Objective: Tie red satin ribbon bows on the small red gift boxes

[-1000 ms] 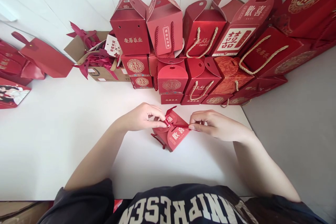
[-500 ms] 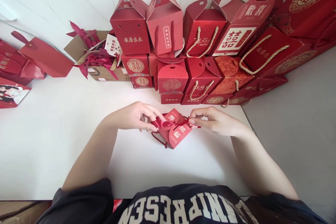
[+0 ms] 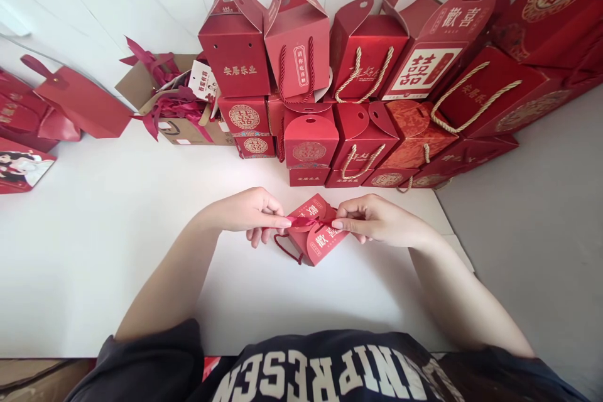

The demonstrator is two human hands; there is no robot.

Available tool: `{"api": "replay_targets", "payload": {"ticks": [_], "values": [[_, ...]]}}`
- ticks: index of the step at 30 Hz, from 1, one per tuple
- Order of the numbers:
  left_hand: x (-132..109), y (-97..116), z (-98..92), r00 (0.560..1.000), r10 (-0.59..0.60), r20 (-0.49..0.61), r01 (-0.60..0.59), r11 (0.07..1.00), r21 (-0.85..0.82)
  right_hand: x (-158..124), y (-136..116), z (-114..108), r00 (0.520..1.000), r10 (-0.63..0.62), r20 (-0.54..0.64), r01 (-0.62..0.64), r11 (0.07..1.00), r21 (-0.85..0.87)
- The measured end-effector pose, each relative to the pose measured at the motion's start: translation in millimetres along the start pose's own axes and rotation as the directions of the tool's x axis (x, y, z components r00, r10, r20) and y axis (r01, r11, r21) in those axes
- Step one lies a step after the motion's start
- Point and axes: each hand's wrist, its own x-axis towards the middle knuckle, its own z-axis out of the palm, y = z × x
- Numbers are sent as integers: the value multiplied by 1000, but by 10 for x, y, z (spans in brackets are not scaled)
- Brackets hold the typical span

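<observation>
A small red gift box (image 3: 320, 246) with light lettering lies on the white table in front of me, turned at an angle. Across its top runs a red ribbon (image 3: 307, 222), knotted near the middle. My left hand (image 3: 257, 215) pinches the ribbon on the left side of the box. On the other side, my right hand (image 3: 365, 218) grips the ribbon between thumb and forefinger, close to the knot. A dark red cord handle (image 3: 288, 250) loops out at the box's lower left. My right fingers cover part of the box's right side.
Stacked red gift boxes (image 3: 367, 138) stand against the tiled wall behind. An open cardboard box (image 3: 198, 132) full of red ribbons sits back left. More red packages (image 3: 89, 100) lie at far left. A grey wall (image 3: 541, 213) bounds the table (image 3: 117, 232) on the right.
My left hand has closed from loose, spread fingers into a pinch on the ribbon. My right hand has shifted slightly left, nearer the knot. The ribbon now lies straighter.
</observation>
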Motion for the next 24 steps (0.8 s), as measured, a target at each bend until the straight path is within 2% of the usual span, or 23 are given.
{"api": "replay_targets", "payload": {"ticks": [3,8,12,14,16,21,23,24], "values": [[23,-31,-30,999,45,19,-46,997,55,37,46,-38,998,-41,-40,40,999,-33],[20,-91,-73,988,146,39,-151,973,177,67,56,-37,973,-96,-211,30,955,-296],[-20,-90,-63,953,255,165,-284,941,186,71,40,10,958,-110,-266,-11,910,-415],[-42,-62,-39,928,319,191,-353,919,178,76,43,30,953,-109,-283,-25,902,-430],[-49,-21,-1,899,414,144,-436,880,188,84,50,44,949,-116,-292,-22,902,-430],[78,42,143,752,659,-29,-650,748,134,100,71,62,949,-137,-285,8,911,-412],[187,15,200,712,701,-52,-694,713,99,105,75,58,946,-130,-297,-6,908,-418],[245,-8,225,706,705,-64,-700,709,88,108,76,54,944,-129,-303,-11,907,-420]]}}
